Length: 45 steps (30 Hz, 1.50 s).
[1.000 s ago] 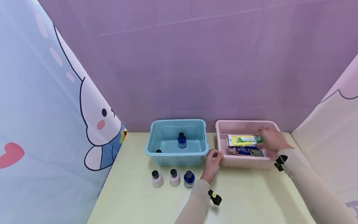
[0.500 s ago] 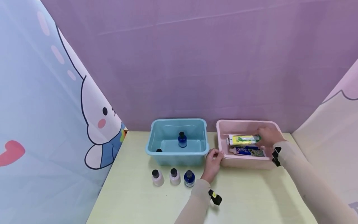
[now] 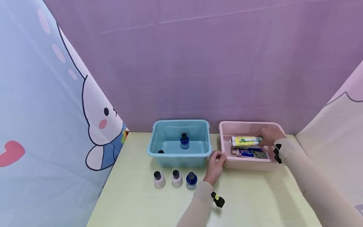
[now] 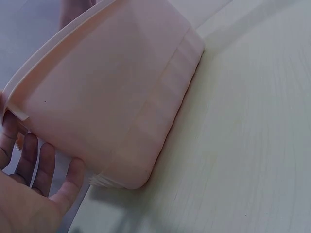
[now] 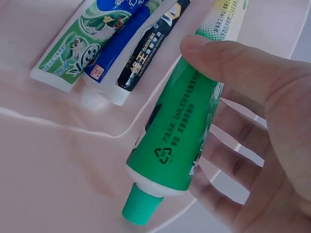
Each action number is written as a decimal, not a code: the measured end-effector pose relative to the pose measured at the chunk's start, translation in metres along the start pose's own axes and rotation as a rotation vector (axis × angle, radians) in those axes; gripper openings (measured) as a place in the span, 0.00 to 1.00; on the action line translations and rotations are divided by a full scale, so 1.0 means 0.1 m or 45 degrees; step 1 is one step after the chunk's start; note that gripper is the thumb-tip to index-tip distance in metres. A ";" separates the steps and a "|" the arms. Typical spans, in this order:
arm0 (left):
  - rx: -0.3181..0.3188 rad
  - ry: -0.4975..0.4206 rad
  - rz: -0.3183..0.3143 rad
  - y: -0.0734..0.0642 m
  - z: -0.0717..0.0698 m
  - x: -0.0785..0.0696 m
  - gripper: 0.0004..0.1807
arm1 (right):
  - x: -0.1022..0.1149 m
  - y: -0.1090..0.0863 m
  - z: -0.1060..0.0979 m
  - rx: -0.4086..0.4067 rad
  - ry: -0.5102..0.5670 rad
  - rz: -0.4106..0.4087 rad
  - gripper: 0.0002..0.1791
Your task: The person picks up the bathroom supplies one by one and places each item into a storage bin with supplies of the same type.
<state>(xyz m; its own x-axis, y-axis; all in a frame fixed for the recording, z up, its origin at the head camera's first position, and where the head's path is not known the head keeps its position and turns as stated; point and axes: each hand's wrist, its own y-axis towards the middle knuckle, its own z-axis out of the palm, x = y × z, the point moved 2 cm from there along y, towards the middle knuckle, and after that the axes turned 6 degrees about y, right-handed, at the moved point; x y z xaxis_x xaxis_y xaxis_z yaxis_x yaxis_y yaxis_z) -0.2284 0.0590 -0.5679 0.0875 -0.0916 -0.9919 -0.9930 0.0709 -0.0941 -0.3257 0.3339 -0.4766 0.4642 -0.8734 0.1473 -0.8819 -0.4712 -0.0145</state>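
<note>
My left hand grips the near left corner of the pink bin's rim. In the left wrist view, its fingers curl against the bin's outer wall. Inside the bin, my right hand holds a green and yellow toothpaste tube. The right wrist view shows the thumb over this green tube and the fingers behind it, its green cap pointing down. Beside it lie several other tubes, among them a blue toothpaste tube, a black and white one and a green and white one.
Left of the pink bin stands a blue bin with a dark blue bottle and another black cap inside. Two pale bottles and a dark blue bottle stand in front on the table. A purple curtain hangs behind.
My right hand has shifted slightly left and down in the pink bin, with the tube settling over the others. The left hand stays on the rim.
</note>
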 end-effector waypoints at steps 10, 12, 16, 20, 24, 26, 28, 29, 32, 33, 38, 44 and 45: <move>-0.005 0.005 0.004 0.00 0.04 0.01 0.10 | -0.06 0.09 0.03 0.050 0.049 0.122 0.10; -0.006 0.011 0.000 0.00 0.04 0.01 0.09 | -0.05 0.12 -0.02 0.037 0.101 0.166 0.07; -0.010 0.002 -0.019 0.00 0.04 0.00 0.09 | 0.01 0.18 -0.14 -0.001 0.189 0.192 0.10; -0.009 -0.004 -0.044 0.01 0.04 0.01 0.09 | 0.09 0.19 -0.18 0.047 0.231 0.201 0.09; -0.004 0.002 -0.062 0.01 0.05 0.02 0.09 | 0.16 0.15 -0.18 0.127 0.289 0.249 0.07; -0.002 0.005 -0.070 0.01 0.05 0.02 0.09 | 0.19 0.12 -0.18 0.149 0.294 0.264 0.07; 0.000 0.001 -0.062 0.01 0.04 0.02 0.09 | 0.21 0.10 -0.18 0.142 0.298 0.281 0.06; 0.001 0.001 -0.060 0.01 0.04 0.02 0.09 | 0.22 0.08 -0.18 0.135 0.307 0.289 0.05; 0.005 -0.001 -0.054 0.01 0.03 0.01 0.09 | 0.24 0.05 -0.19 0.080 0.313 0.280 0.05; 0.005 -0.001 -0.053 0.01 0.03 0.01 0.09 | 0.25 0.04 -0.19 0.057 0.320 0.271 0.05; 0.004 -0.002 -0.059 0.00 0.02 -0.01 0.09 | 0.30 -0.04 -0.17 -0.068 0.343 0.231 0.04; 0.005 0.025 -0.076 0.00 0.02 -0.01 0.09 | 0.50 -0.18 -0.16 -0.303 0.264 0.183 0.02; 0.005 0.029 -0.079 0.00 0.02 -0.01 0.09 | 0.53 -0.21 -0.15 -0.338 0.247 0.172 0.02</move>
<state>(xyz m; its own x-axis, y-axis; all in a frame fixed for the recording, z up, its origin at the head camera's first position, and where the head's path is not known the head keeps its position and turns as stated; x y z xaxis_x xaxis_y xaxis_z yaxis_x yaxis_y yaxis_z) -0.2288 0.0610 -0.5669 0.1471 -0.1187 -0.9820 -0.9854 0.0680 -0.1558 -0.2841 0.2990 -0.4532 0.3402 -0.8739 0.3473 -0.9367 -0.2823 0.2074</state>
